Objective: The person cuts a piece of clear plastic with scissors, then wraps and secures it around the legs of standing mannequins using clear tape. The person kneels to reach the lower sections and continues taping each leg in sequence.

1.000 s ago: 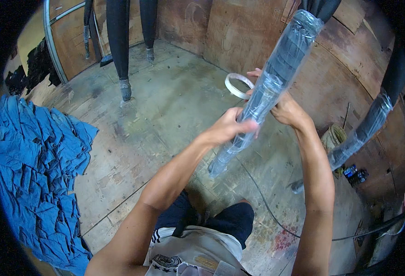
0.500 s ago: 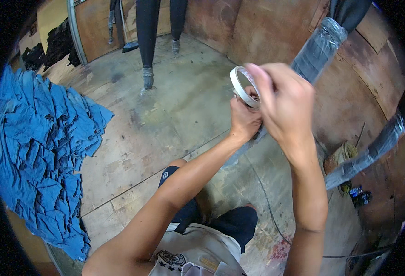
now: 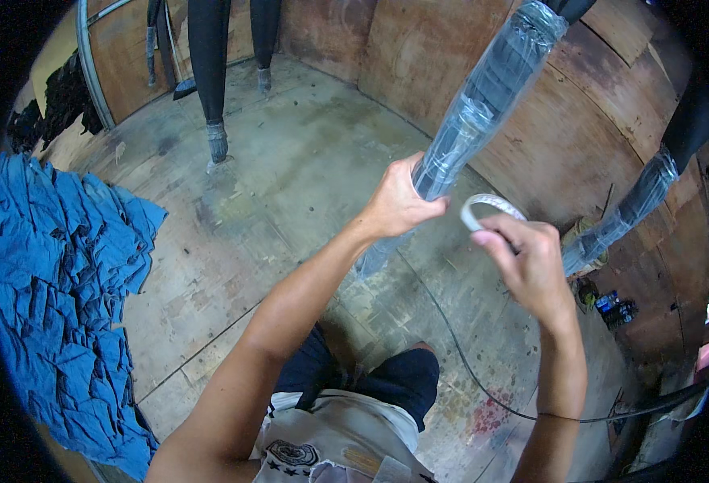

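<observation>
A long dark tube of cloth, like a trouser leg, hangs down at a slant, its lower part wrapped in clear plastic (image 3: pixel 483 97). My left hand (image 3: pixel 399 201) is closed round the wrapped part near its lower end, thumb on the right side. My right hand (image 3: pixel 527 262) pinches a narrow white roll of tape (image 3: pixel 469 216) between thumb and fingers, just right of the wrapped leg and apart from it. Whether a strip of tape runs from the roll to the leg, I cannot make out.
Blue cloths (image 3: pixel 57 306) lie heaped at the left. More dark legs (image 3: pixel 208 72) hang at the back, their ends wrapped. Another wrapped leg (image 3: pixel 628 209) hangs at the right, near a bucket-like container (image 3: pixel 592 241). A dark cable (image 3: pixel 471 370) crosses the stained floor (image 3: pixel 290 193).
My right hand has moved down and to the right with the tape roll, away from the leg. My left hand has shifted left, and the wrapped leg now shows more fully.
</observation>
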`<move>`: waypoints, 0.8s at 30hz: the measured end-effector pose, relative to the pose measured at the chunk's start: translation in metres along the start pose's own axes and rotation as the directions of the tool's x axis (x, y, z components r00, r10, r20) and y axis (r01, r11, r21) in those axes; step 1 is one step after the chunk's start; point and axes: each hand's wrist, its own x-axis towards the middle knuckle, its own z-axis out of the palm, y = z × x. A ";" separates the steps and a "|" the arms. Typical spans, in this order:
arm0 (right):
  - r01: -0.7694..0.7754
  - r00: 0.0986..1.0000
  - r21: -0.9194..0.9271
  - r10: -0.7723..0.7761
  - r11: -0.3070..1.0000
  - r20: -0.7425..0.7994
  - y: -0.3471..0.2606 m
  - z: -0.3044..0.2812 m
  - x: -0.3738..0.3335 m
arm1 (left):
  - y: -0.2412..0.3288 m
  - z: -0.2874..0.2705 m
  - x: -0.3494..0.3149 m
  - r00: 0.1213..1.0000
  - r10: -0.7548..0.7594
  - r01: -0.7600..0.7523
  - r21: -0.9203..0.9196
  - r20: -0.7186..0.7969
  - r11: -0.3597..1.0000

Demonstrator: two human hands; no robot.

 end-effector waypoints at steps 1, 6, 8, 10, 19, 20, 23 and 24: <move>0.017 0.999 -0.021 -0.018 1.000 -0.032 0.019 -0.003 0.007 | 0.004 0.000 -0.003 0.999 -0.033 0.033 -0.017 -0.003 0.999; 0.195 0.980 -0.041 -0.196 0.980 -0.018 0.106 0.030 0.070 | 0.020 0.012 -0.008 0.982 -0.112 0.140 -0.190 0.150 0.972; 0.191 0.980 0.088 -0.185 0.978 -0.069 0.116 0.049 0.080 | 0.021 0.009 -0.002 0.925 -0.245 0.305 -0.184 0.290 0.934; 0.142 0.988 0.191 -0.126 0.971 -0.094 0.114 0.060 0.085 | 0.018 -0.001 0.014 0.835 -0.272 0.507 -0.473 0.478 0.721; 0.248 0.386 0.201 0.093 0.948 -0.918 0.018 0.046 0.076 | 0.011 0.011 0.000 0.945 -0.143 -0.010 -0.464 -0.293 0.886; 0.298 0.475 0.127 -0.031 0.946 -0.879 0.003 0.043 0.077 | 0.012 0.015 -0.004 0.924 -0.009 -0.147 -0.377 -0.381 0.914; 0.278 0.706 0.040 -0.176 0.960 -0.686 -0.043 0.026 0.073 | 0.018 0.031 -0.023 0.877 0.168 -0.260 -0.150 -0.450 0.954; 0.176 0.806 -0.002 -0.146 0.984 -0.574 -0.053 0.019 0.076 | 0.019 0.036 -0.028 0.852 0.247 -0.293 -0.030 -0.461 0.956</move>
